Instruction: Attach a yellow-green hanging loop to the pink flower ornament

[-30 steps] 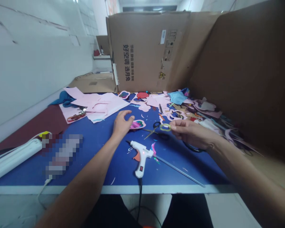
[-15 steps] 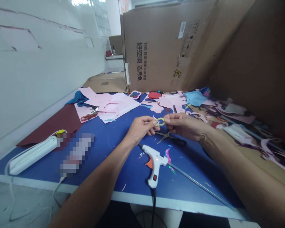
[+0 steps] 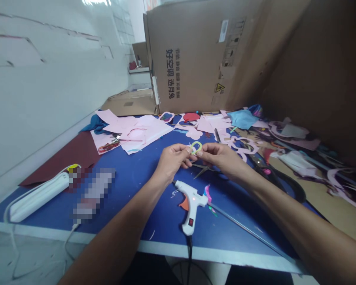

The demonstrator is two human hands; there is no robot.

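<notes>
My left hand (image 3: 172, 160) and my right hand (image 3: 221, 156) meet over the blue table (image 3: 130, 178). Both pinch a small yellow-green paper ring (image 3: 196, 147), each at one side of it, a little above the tabletop. Small scissors (image 3: 203, 170) lie just under my hands. A white hot glue gun (image 3: 191, 205) lies on the table in front of my hands, its nozzle pointing toward my left wrist and its black cord running off the near edge.
Pink paper sheets (image 3: 138, 132) and cut-out scraps (image 3: 240, 144) litter the far half. Large cardboard boxes (image 3: 201, 59) wall in the back and right. A white power strip (image 3: 37, 196) lies left, black scissors (image 3: 273, 174) right, a thin rod (image 3: 249, 233) near the front edge.
My left hand came off the table to join my right hand at the ring, and both hands then drew slightly nearer and leftward. The head view shifted.
</notes>
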